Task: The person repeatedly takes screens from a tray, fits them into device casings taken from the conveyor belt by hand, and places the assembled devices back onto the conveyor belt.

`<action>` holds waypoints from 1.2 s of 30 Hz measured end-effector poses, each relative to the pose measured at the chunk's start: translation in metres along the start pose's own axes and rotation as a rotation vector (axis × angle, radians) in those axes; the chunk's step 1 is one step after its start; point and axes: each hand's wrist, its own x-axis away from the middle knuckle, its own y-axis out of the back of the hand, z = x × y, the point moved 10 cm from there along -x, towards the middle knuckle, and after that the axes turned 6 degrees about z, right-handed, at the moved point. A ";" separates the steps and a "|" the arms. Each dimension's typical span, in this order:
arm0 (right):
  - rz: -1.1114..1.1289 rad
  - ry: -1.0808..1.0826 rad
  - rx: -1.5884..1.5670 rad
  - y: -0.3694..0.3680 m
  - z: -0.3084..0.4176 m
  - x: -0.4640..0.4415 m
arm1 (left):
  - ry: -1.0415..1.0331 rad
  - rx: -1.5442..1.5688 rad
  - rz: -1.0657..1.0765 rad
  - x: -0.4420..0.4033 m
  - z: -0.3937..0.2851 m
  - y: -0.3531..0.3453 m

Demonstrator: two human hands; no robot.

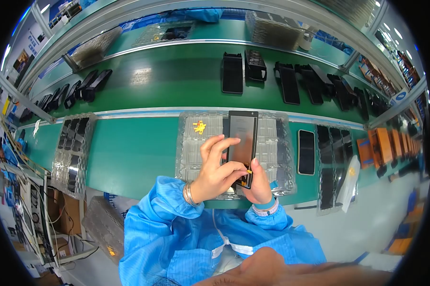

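The black device (242, 128) is held above the clear tray (189, 164), its long axis pointing away from the body. The left hand (215, 169) appears to pinch a small yellow piece (249, 171) at the near end, other fingers spread; the right hand (259, 183) grips that end, its fingers mostly hidden underneath. Bare green bench (129, 157) opens leftward; rightward, a phone (306, 152) lies near the tray's edge.
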 end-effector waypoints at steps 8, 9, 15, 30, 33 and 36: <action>-0.244 0.233 -0.045 0.029 0.010 0.000 | -0.003 -0.005 0.042 0.006 0.017 -0.011; -0.315 0.313 -0.065 0.035 0.019 0.001 | 0.061 -0.008 0.084 0.000 0.029 -0.006; -0.272 0.423 -0.024 0.043 0.041 0.006 | 0.410 -0.426 0.171 0.003 0.195 -0.012; -0.006 0.261 -0.236 0.036 0.020 -0.021 | 1.145 -0.729 -0.533 0.110 0.493 0.274; 0.104 0.132 -0.383 0.034 0.002 -0.029 | 1.310 -0.757 -0.666 0.143 0.530 0.326; 0.016 0.161 -0.310 0.038 0.001 -0.031 | 1.375 -0.643 -0.727 0.164 0.559 0.354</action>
